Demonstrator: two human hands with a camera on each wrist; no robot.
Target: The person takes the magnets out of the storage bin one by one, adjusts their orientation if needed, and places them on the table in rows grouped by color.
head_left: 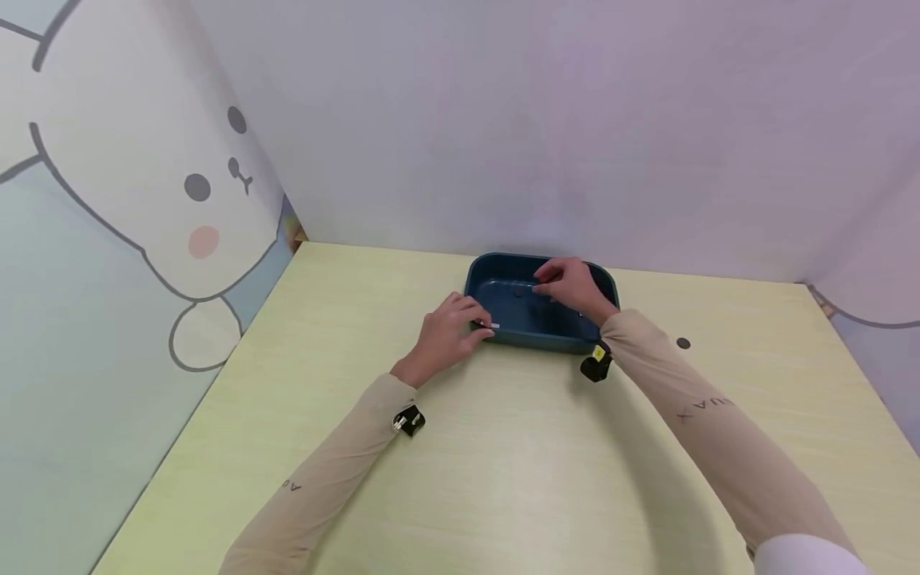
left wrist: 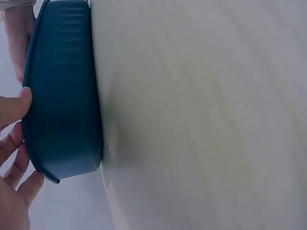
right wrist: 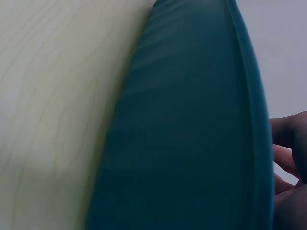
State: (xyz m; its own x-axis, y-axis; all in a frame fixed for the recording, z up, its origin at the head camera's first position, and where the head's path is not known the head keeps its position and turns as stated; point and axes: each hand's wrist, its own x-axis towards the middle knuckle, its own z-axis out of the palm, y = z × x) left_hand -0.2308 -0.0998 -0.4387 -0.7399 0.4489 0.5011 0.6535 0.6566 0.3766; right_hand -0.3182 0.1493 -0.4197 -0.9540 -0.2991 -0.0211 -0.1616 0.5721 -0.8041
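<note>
A dark blue rectangular plastic basin [head_left: 546,342] sits on the table against the wall. My left hand [head_left: 449,331] grips its rim at the near left corner; in the left wrist view the thumb [left wrist: 21,103] presses the outer edge and the fingers curl at the corner. A small pale patch shows beside that thumb; I cannot tell what it is. My right hand [head_left: 571,283] reaches over the basin's right side, thumb and fingertips close together. Whether something small is between them is hidden. A small dark disc [head_left: 517,292] lies on the basin floor.
Another small dark round disc [head_left: 684,343] lies on the pale wooden table [head_left: 517,463], right of the basin. A plain pale wall [head_left: 546,128] stands right behind. At the left is a cartoon-printed wall [head_left: 144,239].
</note>
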